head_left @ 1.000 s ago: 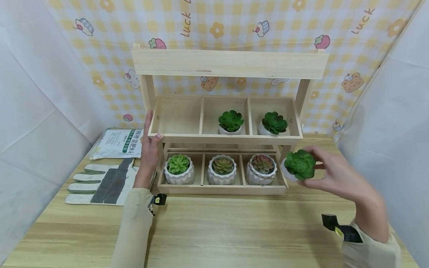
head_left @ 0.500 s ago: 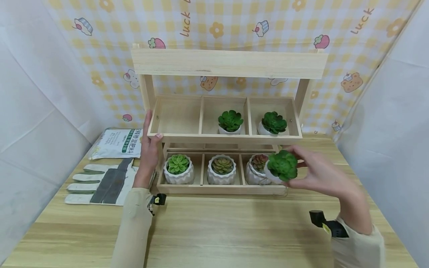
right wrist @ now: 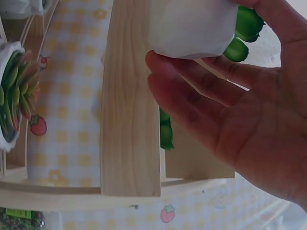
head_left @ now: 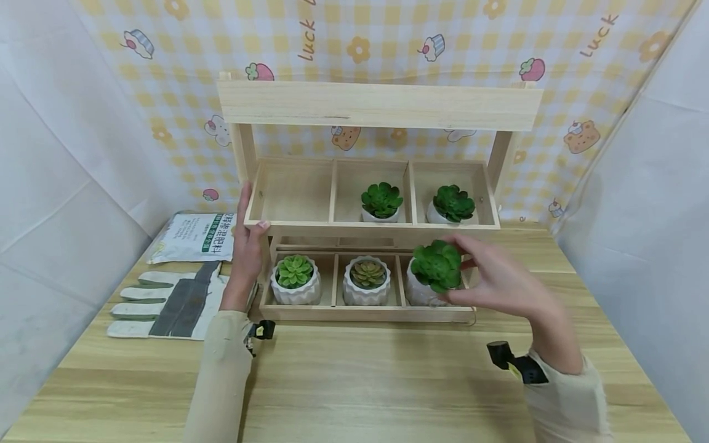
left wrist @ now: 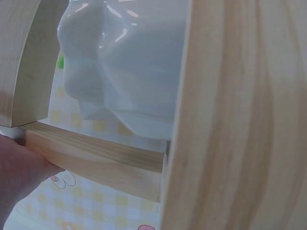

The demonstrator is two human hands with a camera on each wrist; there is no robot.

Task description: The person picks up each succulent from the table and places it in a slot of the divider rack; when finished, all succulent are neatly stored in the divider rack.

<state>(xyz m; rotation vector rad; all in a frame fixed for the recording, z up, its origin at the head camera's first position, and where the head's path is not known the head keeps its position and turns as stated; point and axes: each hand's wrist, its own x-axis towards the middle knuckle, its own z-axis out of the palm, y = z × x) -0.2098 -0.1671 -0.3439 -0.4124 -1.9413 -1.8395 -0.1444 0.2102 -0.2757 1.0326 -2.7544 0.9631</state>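
Observation:
In the head view my right hand [head_left: 493,277] pinches a small potted succulent [head_left: 437,266] with dark green leaves. Its white pot [right wrist: 192,28] shows in the right wrist view, fingertips at its lower edge. The plant is held before the lower right compartment of a two-tier wooden rack [head_left: 376,231], overlapping a white ribbed pot [head_left: 419,291] there. A reddish succulent [right wrist: 19,91] shows in the right wrist view. My left hand [head_left: 247,261] grips the left end of the rack's upper tray, thumb on the front corner.
Two dark green succulents [head_left: 382,200] occupy the upper tray's middle and right compartments. Below are a light green succulent [head_left: 295,272] and a brownish one [head_left: 368,274] in ribbed pots. A fertilizer bag [head_left: 194,237] and a work glove [head_left: 172,303] lie on the left.
My right hand has carried the potted succulent leftward, from beside the rack to in front of the lower right compartment, covering the reddish plant in the head view. My left hand stays put.

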